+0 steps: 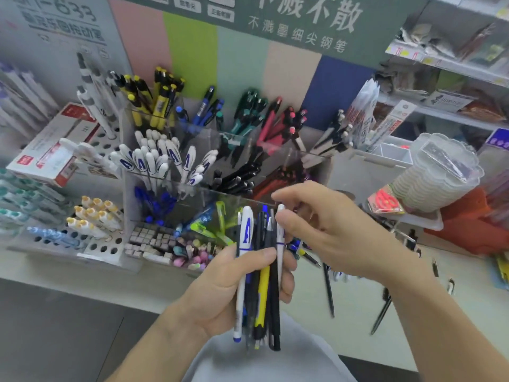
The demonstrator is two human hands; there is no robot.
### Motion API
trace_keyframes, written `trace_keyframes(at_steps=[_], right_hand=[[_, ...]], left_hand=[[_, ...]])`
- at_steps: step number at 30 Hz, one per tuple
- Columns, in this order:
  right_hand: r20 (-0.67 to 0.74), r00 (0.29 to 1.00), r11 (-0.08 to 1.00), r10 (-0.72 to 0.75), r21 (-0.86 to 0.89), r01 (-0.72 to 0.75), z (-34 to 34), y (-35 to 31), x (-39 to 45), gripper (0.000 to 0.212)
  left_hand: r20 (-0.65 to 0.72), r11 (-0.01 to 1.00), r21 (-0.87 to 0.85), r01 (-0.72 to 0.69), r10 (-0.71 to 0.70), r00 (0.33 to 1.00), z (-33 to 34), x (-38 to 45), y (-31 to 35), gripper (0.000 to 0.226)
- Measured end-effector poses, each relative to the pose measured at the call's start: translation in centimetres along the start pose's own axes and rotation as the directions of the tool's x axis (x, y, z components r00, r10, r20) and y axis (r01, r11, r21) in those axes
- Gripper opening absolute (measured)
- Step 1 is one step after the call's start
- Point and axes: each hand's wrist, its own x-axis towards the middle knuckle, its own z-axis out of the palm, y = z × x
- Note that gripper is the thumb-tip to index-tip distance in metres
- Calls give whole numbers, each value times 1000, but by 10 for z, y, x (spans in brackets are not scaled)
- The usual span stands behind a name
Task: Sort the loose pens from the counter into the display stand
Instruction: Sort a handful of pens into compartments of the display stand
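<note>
A: Where are we?

B: I log mid-sort. Left hand has its grip wrapped round a mixed bundle of plastic pens, frame centre. Right hand pinches the thin white pen at the bundle's right edge.

A: Next?

B: I judge: draw it free, match it to the white-capped pens in the clear acrylic display stand above. Loose dark pens lie on the white counter, lower right.

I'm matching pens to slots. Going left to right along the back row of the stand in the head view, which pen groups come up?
Yellow-black pens → blue pens → green pens → red pens → black-and-white pens.
</note>
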Motion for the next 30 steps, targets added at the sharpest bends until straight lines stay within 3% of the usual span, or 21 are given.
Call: trace_keyframes(at_steps=[4,8,13,16,21,25,30], right_hand=[[-90,990,949,111,305,-79,18,18,-19,11],[-155,951,788,269,603,-125,6,29,-34,13],[42,974,815,224,539,-211,16,23,-45,22],[38,984,902,173,395,-173,28,22,-45,25],[16,996,948,92,306,-92,32,21,-44,14],[68,992,835,104,536,-124,23,28,-43,4],[-52,989,652,137,757,-50,-11,36,-38,15]], left_hand=[[-27,998,33,57,-57,998,5,4,-6,24],[-85,990,72,122,-115,990,4,7,-15,31],[-116,950,253,182,-157,981,9,9,-27,46],[-155,932,298,207,-167,974,13,11,-33,50],[-109,903,385,193,-163,981,4,12,-39,96],[-35,952,248,181,-178,983,-2,11,-40,89],[-16,984,37,172,-171,985,-11,6,-35,77]])
